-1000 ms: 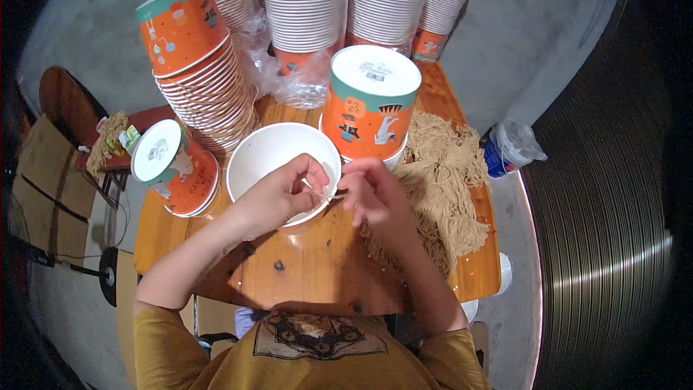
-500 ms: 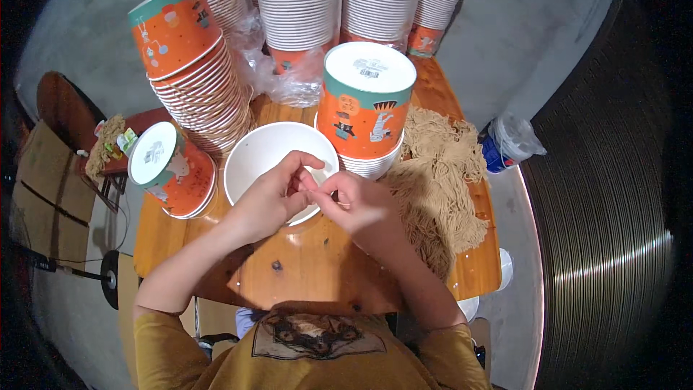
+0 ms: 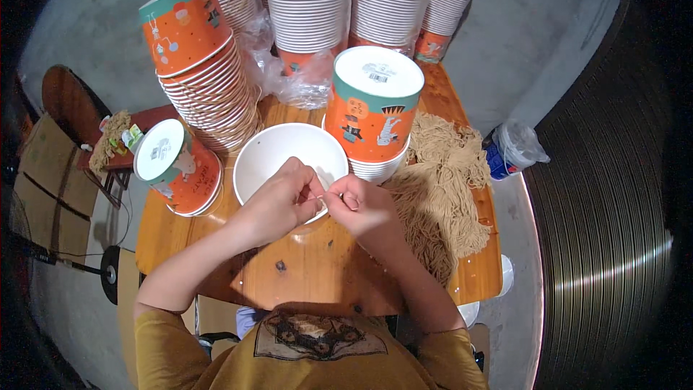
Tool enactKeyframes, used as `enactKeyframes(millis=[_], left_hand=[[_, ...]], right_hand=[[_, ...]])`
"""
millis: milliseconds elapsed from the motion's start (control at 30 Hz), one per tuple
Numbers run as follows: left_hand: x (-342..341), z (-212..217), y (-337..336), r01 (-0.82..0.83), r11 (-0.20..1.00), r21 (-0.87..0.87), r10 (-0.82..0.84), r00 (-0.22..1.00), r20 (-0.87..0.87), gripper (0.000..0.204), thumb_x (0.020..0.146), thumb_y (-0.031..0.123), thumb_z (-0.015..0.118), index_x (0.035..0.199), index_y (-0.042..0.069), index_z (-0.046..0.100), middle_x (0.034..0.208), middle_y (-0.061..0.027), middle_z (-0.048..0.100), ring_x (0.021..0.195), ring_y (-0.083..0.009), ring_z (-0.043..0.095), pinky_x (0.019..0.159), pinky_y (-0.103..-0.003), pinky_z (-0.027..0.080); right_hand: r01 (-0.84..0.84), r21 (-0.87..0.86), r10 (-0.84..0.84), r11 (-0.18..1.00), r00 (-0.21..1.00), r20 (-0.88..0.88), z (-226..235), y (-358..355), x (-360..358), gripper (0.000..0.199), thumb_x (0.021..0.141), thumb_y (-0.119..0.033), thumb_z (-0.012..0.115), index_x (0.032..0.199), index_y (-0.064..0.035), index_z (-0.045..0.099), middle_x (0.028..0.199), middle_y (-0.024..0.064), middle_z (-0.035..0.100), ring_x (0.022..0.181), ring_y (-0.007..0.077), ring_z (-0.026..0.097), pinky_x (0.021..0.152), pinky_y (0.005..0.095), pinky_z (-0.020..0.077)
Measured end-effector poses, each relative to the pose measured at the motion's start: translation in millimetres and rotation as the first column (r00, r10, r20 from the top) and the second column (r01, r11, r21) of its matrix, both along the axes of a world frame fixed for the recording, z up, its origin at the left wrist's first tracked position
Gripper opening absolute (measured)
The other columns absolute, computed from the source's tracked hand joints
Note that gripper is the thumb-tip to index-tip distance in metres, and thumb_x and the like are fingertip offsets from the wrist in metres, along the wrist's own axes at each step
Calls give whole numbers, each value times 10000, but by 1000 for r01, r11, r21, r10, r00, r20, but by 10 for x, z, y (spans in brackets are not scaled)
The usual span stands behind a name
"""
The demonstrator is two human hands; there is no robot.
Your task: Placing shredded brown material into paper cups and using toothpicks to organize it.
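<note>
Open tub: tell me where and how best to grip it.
I'd take the tub by its left rim, from the left, thumb inside: its mouth faces up and that edge is bare, while the inverted stack crowds its right.

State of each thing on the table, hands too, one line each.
Left hand: fingertips pinched at thin pale strand
Right hand: fingertips pinched, contents hidden
Front bucket: upright, mouth open
Right bucket: inverted, atop others
Near-left bucket: inverted
Leaning stack: inverted, nested
Back stacks: upright, nested, plastic-wrapped
Plastic film: crumpled
Yarn: loose heap
</note>
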State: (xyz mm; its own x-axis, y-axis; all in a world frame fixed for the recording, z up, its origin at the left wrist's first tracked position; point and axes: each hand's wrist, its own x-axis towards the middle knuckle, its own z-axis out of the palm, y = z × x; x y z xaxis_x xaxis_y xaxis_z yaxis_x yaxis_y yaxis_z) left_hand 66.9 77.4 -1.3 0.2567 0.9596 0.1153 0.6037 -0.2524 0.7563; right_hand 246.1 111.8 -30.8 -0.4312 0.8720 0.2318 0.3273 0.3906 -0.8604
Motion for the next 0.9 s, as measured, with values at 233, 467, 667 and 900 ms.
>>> enactKeyframes(millis=[233,467,667,900], left_hand=[[82,-10,-55,-37,983,178,43,999,-26,81,849,36,597,885,-2,535,899,-129,494,783,-248,559,684,-346,463],[147,91,-125,-158,987,-32,159,987,30,85,866,53,591,884,-3,530,747,-99,580,661,-202,577,613,-346,469],[60,-54,-65,-110,994,-13,111,986,126,71,853,24,602,877,18,535,752,-44,558,671,-117,503,628,-272,446],[64,-49,-5,-4,995,-97,38,933,358,225,838,-30,597,1025,43,494,819,9,518,753,-73,485,724,-230,431]], right_hand=[[-15,100,30,995,988,-150,-122,0,-7,88,845,-87,657,855,-18,603,566,-72,368,529,22,334,486,215,302],[-23,165,57,986,978,-202,-173,-34,22,66,850,-54,651,874,-15,603,575,-79,381,530,8,331,482,198,286],[-13,151,46,988,975,-218,-224,-115,25,76,844,-47,658,899,-29,608,583,-82,389,519,6,331,473,198,274],[63,231,-16,971,980,-200,-125,-170,-10,77,829,-38,668,862,-40,599,571,-79,367,510,19,315,468,202,274]])
